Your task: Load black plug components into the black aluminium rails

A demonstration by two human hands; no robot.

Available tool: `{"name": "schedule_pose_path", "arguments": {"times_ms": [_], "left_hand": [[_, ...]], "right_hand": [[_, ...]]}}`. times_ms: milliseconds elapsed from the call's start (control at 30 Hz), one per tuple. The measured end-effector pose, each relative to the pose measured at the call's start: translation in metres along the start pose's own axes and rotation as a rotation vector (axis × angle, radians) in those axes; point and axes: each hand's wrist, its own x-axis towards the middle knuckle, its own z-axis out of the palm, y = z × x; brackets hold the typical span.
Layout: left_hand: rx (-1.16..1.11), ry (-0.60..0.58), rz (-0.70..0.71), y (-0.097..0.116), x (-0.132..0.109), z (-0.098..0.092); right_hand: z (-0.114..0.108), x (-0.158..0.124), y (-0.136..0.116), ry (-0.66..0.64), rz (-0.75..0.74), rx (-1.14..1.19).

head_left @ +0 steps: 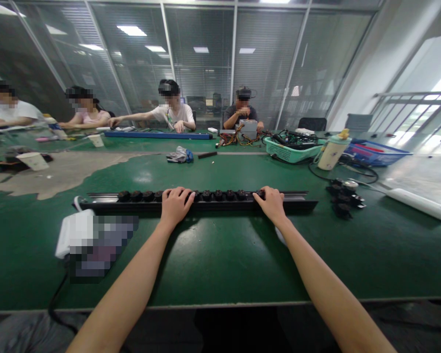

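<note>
Fingers [182, 197] on a black knobbed rail [220, 206]

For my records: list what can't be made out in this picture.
All in the head view:
- Parts of the strip: hidden under the left hand and right hand.
- Pixelated item: blurred out.
- Green basket contents: tangled and too small to identify.

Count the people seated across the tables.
4: a person in a white top far left, a person in a pink top next, a person in a white T-shirt centre, a person in a dark T-shirt right of centre. More may sit out of view.
</note>
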Motion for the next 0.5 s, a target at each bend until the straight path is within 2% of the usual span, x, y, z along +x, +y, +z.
{"name": "schedule_pose_path", "arguments": {"times_ms": [500], "left_hand": [[0.009,0.004,0.006,-0.0010,0.0002,0.0018]], "right_hand": [[-0.0046,0.0022,0.0045,0.007,0.016,-0.012]]}}
